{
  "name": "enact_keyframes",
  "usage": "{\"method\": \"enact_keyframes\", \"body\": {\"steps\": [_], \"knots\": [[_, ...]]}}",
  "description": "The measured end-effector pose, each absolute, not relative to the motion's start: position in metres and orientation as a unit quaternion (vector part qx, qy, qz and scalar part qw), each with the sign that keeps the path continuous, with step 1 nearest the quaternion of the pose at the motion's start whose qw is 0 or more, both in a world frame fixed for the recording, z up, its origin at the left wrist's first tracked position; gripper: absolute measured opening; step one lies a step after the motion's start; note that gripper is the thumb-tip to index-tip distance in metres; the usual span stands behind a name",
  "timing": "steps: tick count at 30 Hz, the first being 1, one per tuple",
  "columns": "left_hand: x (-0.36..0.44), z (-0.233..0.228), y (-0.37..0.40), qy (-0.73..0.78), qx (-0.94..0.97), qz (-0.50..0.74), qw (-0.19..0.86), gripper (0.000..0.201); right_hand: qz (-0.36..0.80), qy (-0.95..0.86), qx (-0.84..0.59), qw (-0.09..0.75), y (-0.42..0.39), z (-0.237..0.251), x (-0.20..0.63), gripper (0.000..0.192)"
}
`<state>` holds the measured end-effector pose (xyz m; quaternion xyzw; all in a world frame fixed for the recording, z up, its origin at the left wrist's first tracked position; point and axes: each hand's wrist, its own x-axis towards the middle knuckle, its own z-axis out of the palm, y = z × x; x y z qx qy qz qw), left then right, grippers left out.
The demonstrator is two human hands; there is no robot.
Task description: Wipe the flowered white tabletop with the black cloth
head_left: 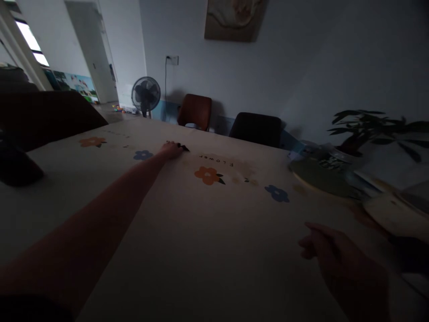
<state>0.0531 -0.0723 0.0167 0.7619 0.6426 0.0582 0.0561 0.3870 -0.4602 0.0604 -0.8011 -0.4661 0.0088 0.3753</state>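
Cream tablecloth (201, 232) printed with orange and blue flowers: a smooth, matt sheet, cloth or wipe-clean plastic, I cannot tell which. My left hand (171, 150) lies on it, far across the table, fingertips on a small dark object (182, 147) too dim to judge. Beyond the tablecloth's far edge, a reddish-brown chair (195, 111) with a faint leather-like sheen, and beside it a black chair (256, 128), matt. At the tablecloth's right edge, a round green plate (318, 179), smooth and dull, with blurred glossy wrappers (330, 156) on it. My right hand (342, 264) hovers above bare cloth near me.
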Motion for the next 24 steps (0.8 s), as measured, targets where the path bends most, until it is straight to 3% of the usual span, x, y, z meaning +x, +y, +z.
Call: {"method": "enact_keyframes", "body": {"steps": [6,12,19,24], "knots": [[0.027,0.017,-0.118,0.6,0.795,0.071,0.059,0.052,0.019,-0.474,-0.794,0.381,-0.46,0.064,0.38,0.043],[-0.025,0.02,-0.224,0.564,0.82,0.073,0.062,0.05,0.041,-0.476,-0.787,0.389,-0.463,0.072,0.371,0.041],[-0.097,0.015,-0.352,0.564,0.818,0.069,0.087,0.059,0.036,-0.488,-0.77,0.41,-0.465,0.073,0.367,0.036],[-0.116,0.009,-0.376,0.594,0.798,0.05,0.082,0.062,0.06,-0.472,-0.78,0.407,-0.463,0.069,0.366,0.033]]}}
